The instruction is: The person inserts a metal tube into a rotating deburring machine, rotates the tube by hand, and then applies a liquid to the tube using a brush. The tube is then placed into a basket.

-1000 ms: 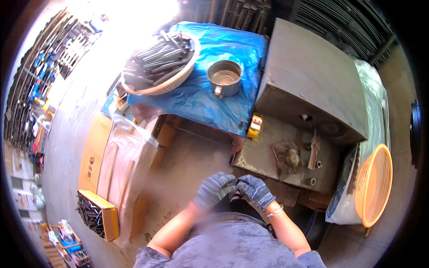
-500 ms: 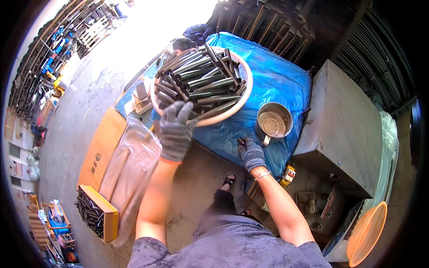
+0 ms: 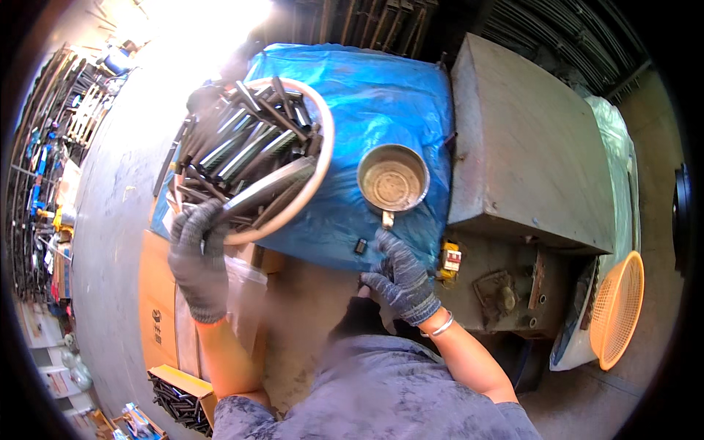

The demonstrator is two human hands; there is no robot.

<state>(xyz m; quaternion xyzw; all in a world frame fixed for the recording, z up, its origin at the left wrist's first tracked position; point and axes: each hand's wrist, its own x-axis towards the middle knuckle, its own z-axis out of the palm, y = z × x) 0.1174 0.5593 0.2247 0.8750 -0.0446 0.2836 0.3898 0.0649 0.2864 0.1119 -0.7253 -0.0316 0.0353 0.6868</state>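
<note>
Head view shows our left hand (image 3: 198,260), in a grey knitted glove, with its fingers closed over the near rim of the round pale plastic basin (image 3: 323,158), which is heaped with dark metal rods (image 3: 246,150) and sits at the left end of the bench, partly overhanging its edge. Our right hand (image 3: 400,282), gloved the same way, rests with curled fingers against the front fold of the crinkled blue plastic sheet (image 3: 389,95) that covers the bench, clamped on nothing we can make out. Just above it stands a small round metal pot (image 3: 392,180) with a short handle. We judge the basin heavy and stiff in its load but flexible at the rim, so it wants a grip on two opposite sides, and the smooth rods may roll or slide if it tilts. Right of the sheet stands a grey metal box (image 3: 528,139); an orange mesh basket (image 3: 616,308) hangs further right, and flat cardboard (image 3: 158,293) lies on the floor below.
</note>
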